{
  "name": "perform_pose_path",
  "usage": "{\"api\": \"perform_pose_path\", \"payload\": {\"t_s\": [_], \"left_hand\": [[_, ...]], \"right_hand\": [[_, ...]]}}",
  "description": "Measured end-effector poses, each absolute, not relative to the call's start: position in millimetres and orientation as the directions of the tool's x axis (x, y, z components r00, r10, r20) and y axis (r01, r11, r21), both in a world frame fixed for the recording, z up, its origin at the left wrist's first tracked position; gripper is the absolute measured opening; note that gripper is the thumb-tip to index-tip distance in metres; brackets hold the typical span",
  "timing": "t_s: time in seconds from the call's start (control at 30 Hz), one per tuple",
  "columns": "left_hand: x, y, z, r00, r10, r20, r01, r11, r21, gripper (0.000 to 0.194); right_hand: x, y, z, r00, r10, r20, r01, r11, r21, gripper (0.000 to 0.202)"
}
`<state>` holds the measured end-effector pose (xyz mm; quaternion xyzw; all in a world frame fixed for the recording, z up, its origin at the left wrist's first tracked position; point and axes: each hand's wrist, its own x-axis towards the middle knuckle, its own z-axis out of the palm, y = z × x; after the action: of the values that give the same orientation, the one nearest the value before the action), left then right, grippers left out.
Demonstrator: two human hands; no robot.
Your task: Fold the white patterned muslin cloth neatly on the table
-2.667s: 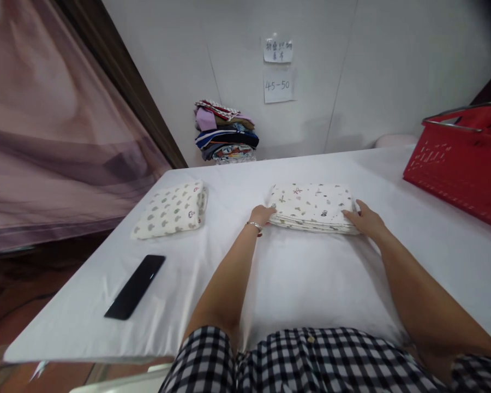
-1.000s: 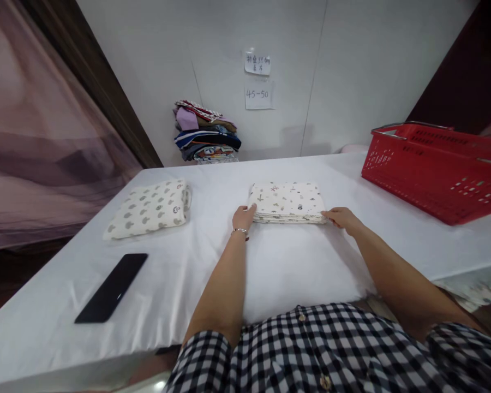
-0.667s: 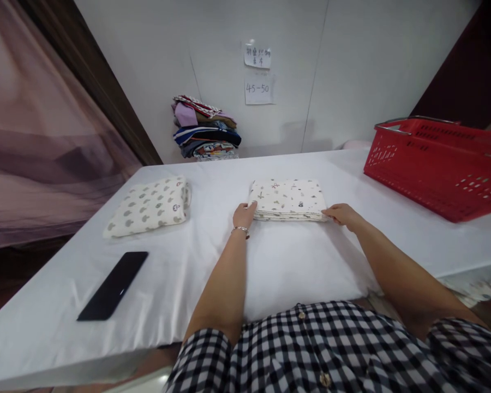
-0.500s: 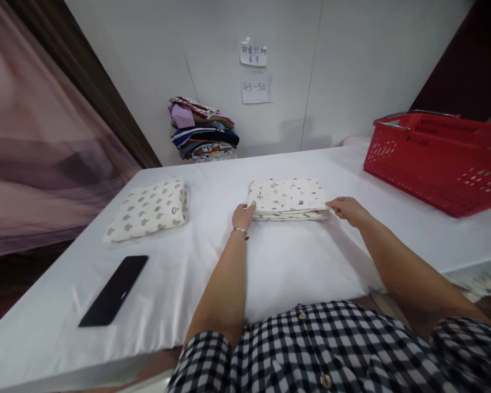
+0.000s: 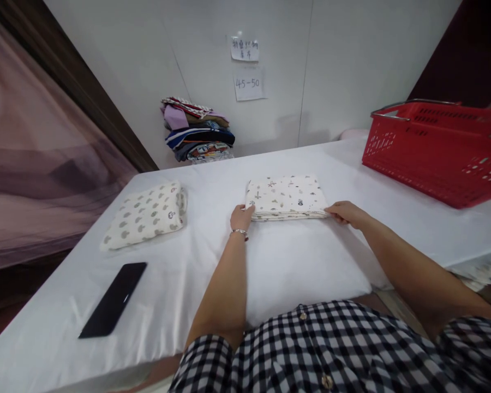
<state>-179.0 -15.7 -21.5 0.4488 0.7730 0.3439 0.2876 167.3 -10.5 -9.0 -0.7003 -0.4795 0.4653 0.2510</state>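
Note:
A white cloth with small printed figures (image 5: 287, 194) lies folded into a layered rectangle on the white-covered table (image 5: 213, 273). At its near left corner, my left hand (image 5: 241, 217) pinches the layers, thumb on top. My right hand (image 5: 347, 213) grips the near right corner between thumb and fingers. The layers along the near edge lie nearly flush. To the left rests another folded white cloth with grey printed shapes (image 5: 145, 215), touched by neither hand.
A black phone (image 5: 114, 299) lies at the table's near left. A red basket (image 5: 437, 150) stands at the back right. Behind the table's far edge is a stack of folded fabrics (image 5: 198, 131) by the wall. A pink curtain (image 5: 45, 147) hangs at left.
The near right corner of the cloth now sits flatter and more even with the layers, my right hand still on it. The view has shifted slightly.

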Motion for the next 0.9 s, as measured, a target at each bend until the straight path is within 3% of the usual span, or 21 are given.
{"api": "perform_pose_path", "payload": {"t_s": [0.6,0.9], "left_hand": [[-179.1,-16.1,-20.1,-0.433,0.892,-0.132,0.502,0.361,0.786,0.04],[-181.5,-12.5,-26.1,-0.44,0.889,-0.123,0.472,0.346,0.811,0.041]], "right_hand": [[169.3,0.1,0.9,0.153,0.929,-0.338,0.622,-0.356,-0.697,0.023],[165.3,1.3,13.2,0.125,0.935,-0.331,0.531,-0.345,-0.774,0.02]]}}
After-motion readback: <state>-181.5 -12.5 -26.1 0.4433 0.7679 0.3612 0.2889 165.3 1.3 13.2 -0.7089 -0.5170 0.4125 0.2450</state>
